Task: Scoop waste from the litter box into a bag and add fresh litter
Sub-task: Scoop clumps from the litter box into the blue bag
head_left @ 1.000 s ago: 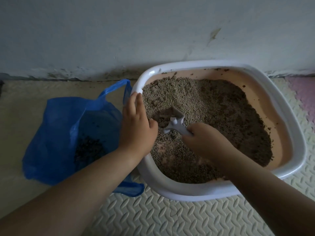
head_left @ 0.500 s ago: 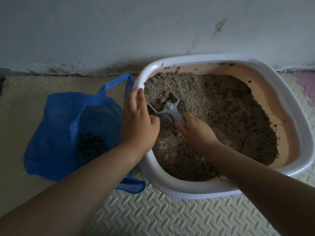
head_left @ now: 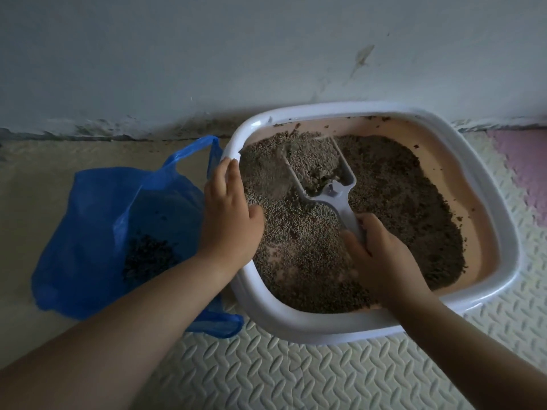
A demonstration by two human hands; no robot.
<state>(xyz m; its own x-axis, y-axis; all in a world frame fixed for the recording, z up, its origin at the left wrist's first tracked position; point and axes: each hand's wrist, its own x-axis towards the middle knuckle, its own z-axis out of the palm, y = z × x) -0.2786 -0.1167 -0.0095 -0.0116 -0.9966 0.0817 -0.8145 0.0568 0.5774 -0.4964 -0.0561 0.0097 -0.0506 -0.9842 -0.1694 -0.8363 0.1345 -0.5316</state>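
Litter box point(head_left: 296, 327) sat centre-right in the frame, its scoop point(head_left: 334, 190) loaded.
Right hand point(head_left: 381, 261) gripped the scoop's stiff plastic handle, the pan heaped with loose litter point(head_left: 399, 202) near the box's upper edge. Left hand point(head_left: 228, 220) lay straight-fingered on the left rim, beside the limp blue bag point(head_left: 97, 220). The granules looked light and likely to spill, so the scoop was best held by the handle and kept level.

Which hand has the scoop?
The right hand, gripping the scoop by its handle; the left hand only rests on the litter box rim.
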